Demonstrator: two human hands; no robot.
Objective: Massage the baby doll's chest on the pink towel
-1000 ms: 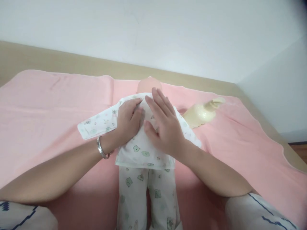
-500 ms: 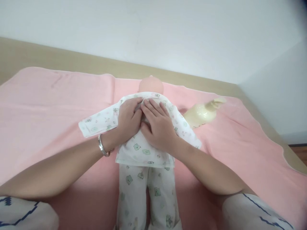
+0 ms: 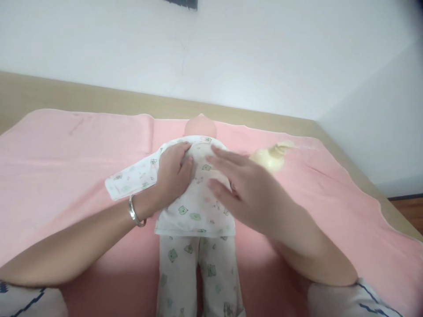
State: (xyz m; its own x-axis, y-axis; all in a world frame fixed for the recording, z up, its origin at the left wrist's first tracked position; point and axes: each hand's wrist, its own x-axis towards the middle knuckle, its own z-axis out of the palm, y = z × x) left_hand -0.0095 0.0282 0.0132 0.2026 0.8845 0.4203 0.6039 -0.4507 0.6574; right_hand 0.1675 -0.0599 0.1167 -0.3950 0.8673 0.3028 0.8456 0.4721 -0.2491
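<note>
A baby doll in a white shirt (image 3: 201, 207) and white trousers (image 3: 178, 273), both printed with green animal faces, lies stretched out before me. The bare, pinkish head (image 3: 200, 127) is at the far end; I cannot see its face. My left hand (image 3: 175, 171) rests on the left part of the shirt's upper half, fingers laid along the cloth and thumb apart. Over the shirt's right side, my right hand (image 3: 241, 187) is raised with spread fingers, somewhat blurred and holding nothing. It hides the right sleeve.
Right of the doll, a glossy cream pump bottle (image 3: 269, 160) lies on its side. The pink blanket (image 3: 79, 154) spreads beneath everything over a light wooden surface (image 3: 99, 92). A white wall (image 3: 132, 44) rises behind, with a dark object (image 3: 185, 3) at the top edge.
My right hand has lifted off the shirt and moved to the right, away from my left hand. The left hand stays on the shirt. My view has tilted up slightly.
</note>
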